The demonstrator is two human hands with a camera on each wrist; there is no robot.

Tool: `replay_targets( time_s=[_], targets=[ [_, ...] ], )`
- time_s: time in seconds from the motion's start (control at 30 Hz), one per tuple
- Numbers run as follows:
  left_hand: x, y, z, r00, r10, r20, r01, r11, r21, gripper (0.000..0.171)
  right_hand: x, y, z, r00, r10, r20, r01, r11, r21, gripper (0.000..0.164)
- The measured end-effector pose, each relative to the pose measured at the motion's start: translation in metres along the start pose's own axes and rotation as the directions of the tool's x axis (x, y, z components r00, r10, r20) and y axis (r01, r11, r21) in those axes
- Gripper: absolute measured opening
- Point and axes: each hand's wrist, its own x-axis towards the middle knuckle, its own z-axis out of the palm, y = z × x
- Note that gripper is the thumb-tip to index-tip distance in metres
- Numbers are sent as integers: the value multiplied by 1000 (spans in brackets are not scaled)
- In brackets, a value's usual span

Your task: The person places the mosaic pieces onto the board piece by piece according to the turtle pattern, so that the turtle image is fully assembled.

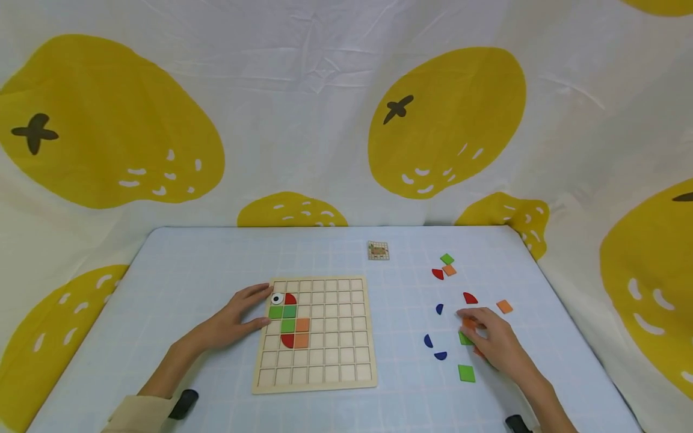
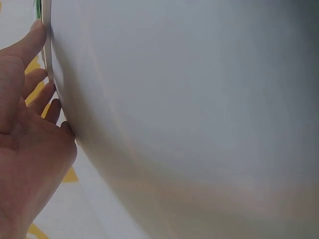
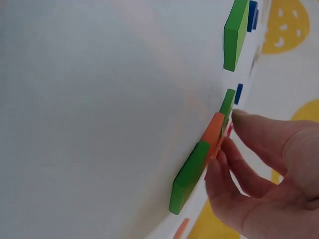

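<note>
The wooden grid board (image 1: 341, 343) has eight pieces (image 1: 289, 325) set at left, most cells bare, the left hand (image 1: 234, 319) touching its left edge with extended fingers, while loose tiles (image 1: 467, 373) remain at right, where the right hand (image 1: 497, 340) bends around an orange square (image 1: 468, 324), whether gripping I cannot tell.

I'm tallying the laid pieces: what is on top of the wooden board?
The board holds three green squares, two orange squares, two red quarter-circles and a white eye piece. The wood directly beneath these is covered and cannot be seen.
</note>
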Motion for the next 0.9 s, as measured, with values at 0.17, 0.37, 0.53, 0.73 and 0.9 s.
replay_targets(
  time_s=[0.17,0.37,0.53,0.73,0.9],
  targets=[
    [-1,0,0,1000,-1,1,1,1000,4,70,1,0,1,1000,4,-12,-4,1000,8,32],
    [-1,1,0,1000,-11,2,10,1000,8,70,4,-2,-1,1000,-3,-31,4,1000,29,33],
    [-1,1,0,1000,-9,3,9,1000,3,70,9,-7,0,999,-22,-50,25,998,59,32],
    [0,-1,0,1000,-11,5,11,1000,8,71,16,-18,2,998,-35,-61,40,996,79,25],
    [0,0,0,1000,-23,9,23,1000,1,72,24,-30,7,997,-60,-52,65,992,109,22]
  ],
)
